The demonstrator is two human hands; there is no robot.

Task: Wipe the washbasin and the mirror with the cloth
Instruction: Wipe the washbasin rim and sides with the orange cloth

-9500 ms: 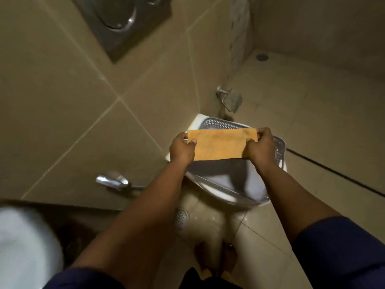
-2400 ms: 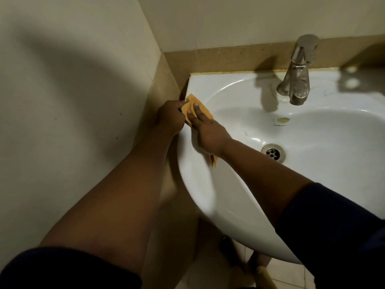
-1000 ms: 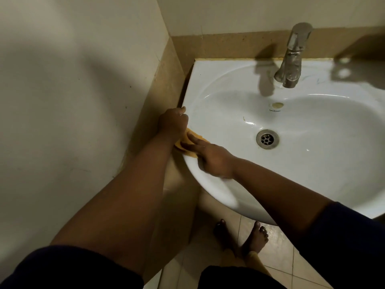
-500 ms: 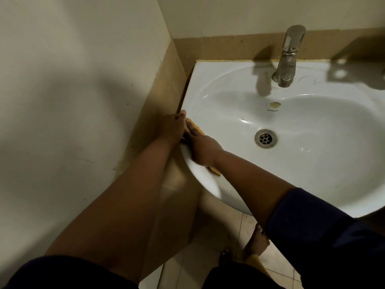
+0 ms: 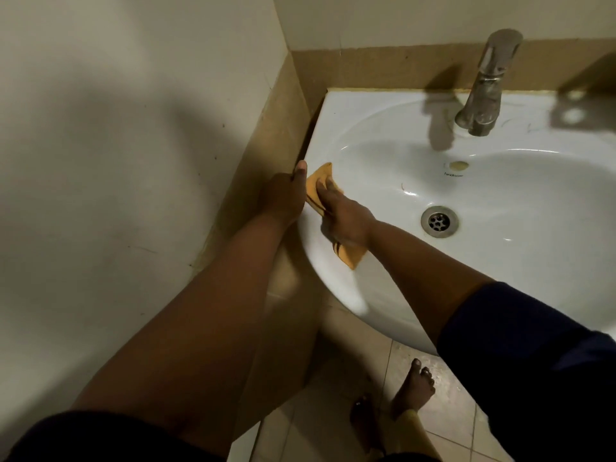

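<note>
Pressing soft orange cloth (image 5: 346,256) | right hand (image 5: 345,218) | glossy washbasin (image 5: 366,295) rim

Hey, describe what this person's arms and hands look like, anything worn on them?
Both forearms are bare. Dark navy sleeves cover the upper arms only: the right sleeve ends above the elbow, the left sleeve shows at the bottom edge. The left hand and right hand wear no gloves; no watch or rings show.

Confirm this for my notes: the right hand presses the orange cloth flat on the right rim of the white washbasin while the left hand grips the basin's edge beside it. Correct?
Not quite. In the head view the right hand presses the orange cloth on the left rim of the white washbasin, near the side wall, not the right rim. The rest holds: the left hand grips the basin's edge beside it.
</note>
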